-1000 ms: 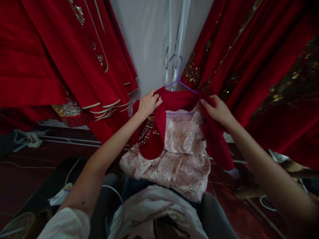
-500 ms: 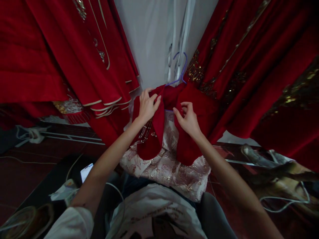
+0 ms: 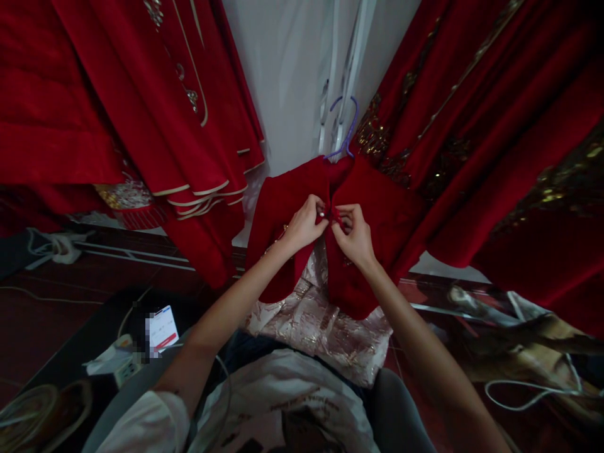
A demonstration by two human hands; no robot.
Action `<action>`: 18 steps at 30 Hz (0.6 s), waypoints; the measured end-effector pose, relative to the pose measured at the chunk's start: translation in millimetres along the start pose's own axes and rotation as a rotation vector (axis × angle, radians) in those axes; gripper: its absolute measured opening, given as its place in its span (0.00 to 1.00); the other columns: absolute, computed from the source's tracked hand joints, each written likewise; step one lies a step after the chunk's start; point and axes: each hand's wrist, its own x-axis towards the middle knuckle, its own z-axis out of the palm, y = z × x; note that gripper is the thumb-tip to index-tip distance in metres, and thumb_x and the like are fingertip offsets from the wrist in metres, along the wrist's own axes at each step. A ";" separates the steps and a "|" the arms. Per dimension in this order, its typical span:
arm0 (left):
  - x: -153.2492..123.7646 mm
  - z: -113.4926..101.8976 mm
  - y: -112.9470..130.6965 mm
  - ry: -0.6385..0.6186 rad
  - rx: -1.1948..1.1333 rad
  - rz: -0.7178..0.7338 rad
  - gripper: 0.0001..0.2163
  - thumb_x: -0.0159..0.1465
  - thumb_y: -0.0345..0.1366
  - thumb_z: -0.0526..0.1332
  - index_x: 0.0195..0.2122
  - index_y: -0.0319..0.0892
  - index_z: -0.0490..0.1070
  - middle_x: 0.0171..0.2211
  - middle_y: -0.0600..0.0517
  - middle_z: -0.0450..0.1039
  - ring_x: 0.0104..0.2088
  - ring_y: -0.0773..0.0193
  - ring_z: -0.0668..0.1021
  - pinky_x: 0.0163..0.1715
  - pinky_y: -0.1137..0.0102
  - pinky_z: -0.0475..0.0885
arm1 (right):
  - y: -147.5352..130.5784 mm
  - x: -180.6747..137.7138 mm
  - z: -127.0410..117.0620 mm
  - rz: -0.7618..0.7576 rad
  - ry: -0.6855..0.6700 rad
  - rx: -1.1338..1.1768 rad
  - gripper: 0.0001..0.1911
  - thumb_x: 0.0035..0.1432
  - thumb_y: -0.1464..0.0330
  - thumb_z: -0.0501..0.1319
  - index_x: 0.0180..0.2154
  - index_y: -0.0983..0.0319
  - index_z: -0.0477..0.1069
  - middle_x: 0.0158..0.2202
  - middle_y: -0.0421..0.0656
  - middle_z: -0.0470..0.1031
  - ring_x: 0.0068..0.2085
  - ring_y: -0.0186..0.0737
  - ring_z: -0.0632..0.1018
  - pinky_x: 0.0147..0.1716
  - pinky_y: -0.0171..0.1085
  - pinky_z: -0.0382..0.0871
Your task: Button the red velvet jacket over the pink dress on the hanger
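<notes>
A short red jacket (image 3: 287, 189) hangs on a purple hanger (image 3: 350, 135) in front of me. My left hand (image 3: 307, 221) pinches the jacket's left front edge near the neck. Facing it, my right hand (image 3: 353, 234) grips the right front edge, and the fingertips of both nearly meet at the middle opening. A small pale bead or button shows at my left fingertips; the exact fastening is hidden by the fingers. Below the jacket, a pinkish brocade garment (image 3: 316, 321) with shiny threads spreads over my lap.
Red garments with pale trim (image 3: 207, 157) hang at the left, and red garments with gold sequins (image 3: 453, 157) at the right. A lit phone (image 3: 163, 328) and a power strip (image 3: 126, 368) lie at the lower left. A white cable (image 3: 533, 396) loops at the lower right.
Both hands have come together at the jacket's neck opening, drawing its two front edges close. The left front, folded back before, now lies flatter across.
</notes>
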 end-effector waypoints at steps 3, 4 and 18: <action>-17.5 8.8 -4.3 0.155 -0.231 -0.085 0.13 0.58 0.27 0.62 0.43 0.42 0.64 0.40 0.49 0.74 0.41 0.64 0.78 0.45 0.68 0.73 | -1.9 -5.6 -1.1 0.019 0.007 0.001 0.17 0.56 0.68 0.59 0.48 0.58 0.62 0.42 0.45 0.74 0.39 0.38 0.78 0.34 0.35 0.73; -23.2 11.5 -3.6 0.222 -0.299 -0.130 0.13 0.58 0.29 0.63 0.43 0.42 0.65 0.40 0.49 0.74 0.41 0.65 0.78 0.45 0.69 0.73 | -3.5 -7.1 -1.6 0.023 0.002 -0.011 0.18 0.55 0.68 0.60 0.49 0.58 0.62 0.43 0.45 0.73 0.39 0.38 0.78 0.33 0.35 0.73; -26.1 -1.9 17.4 0.106 -0.002 -0.134 0.08 0.62 0.29 0.60 0.41 0.46 0.71 0.40 0.52 0.79 0.43 0.60 0.81 0.45 0.67 0.75 | -7.4 -16.3 0.2 0.009 0.003 0.051 0.19 0.60 0.65 0.59 0.53 0.57 0.66 0.50 0.47 0.73 0.43 0.40 0.78 0.32 0.36 0.75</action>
